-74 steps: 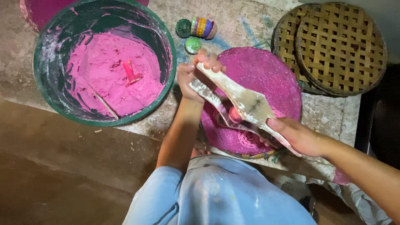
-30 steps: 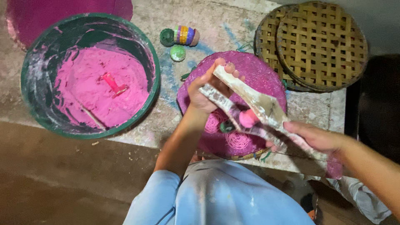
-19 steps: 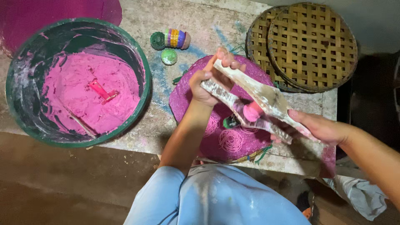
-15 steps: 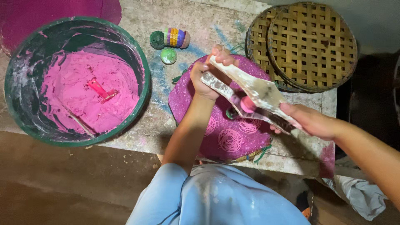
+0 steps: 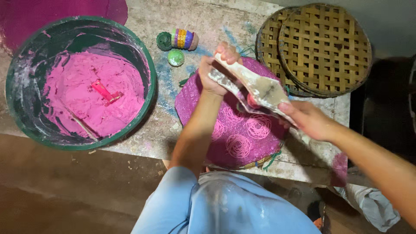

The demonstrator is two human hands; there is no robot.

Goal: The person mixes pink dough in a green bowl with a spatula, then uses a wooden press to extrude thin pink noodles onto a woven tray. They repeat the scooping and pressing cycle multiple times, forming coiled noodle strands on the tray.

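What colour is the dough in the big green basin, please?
Bright pink dough in the basin; head view.

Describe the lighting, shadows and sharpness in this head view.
Head view: even light on the pink dough in the basin and the woven trays; right edge and lower left fall into deep shadow; left hand and right hand slightly soft.

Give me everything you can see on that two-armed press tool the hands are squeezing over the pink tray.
The press tool is two long flat arms, pale and wood-like, smeared with whitish residue. It lies tilted above the round pink-cloth tray, with a lump of pink dough showing between its arms. The left hand grips its far end, the right hand its near end. Thin pink spiral coils lie on the tray beneath it.
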